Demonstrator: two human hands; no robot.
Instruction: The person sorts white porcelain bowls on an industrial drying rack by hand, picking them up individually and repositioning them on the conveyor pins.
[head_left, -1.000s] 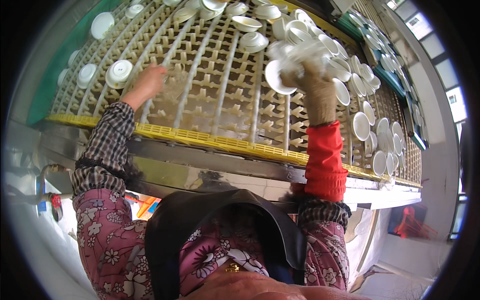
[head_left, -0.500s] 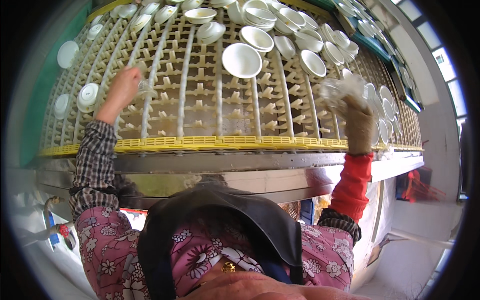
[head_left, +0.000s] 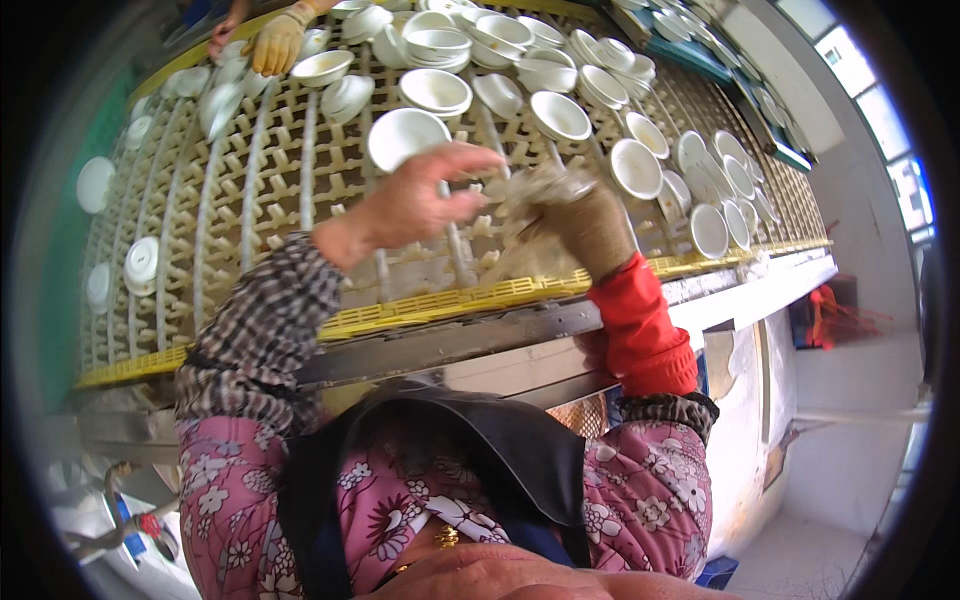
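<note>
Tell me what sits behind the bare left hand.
Behind the left hand, a white bowl and the cream pegged belt show past its edges; whatever the palm and fingers cover cannot be seen.

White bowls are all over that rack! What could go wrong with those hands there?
The bare left hand might bump the white bowl that looks close to it. The clear, blurred things in the gloved right hand could slip out. And the crowded bowls farther back might knock together.
</note>
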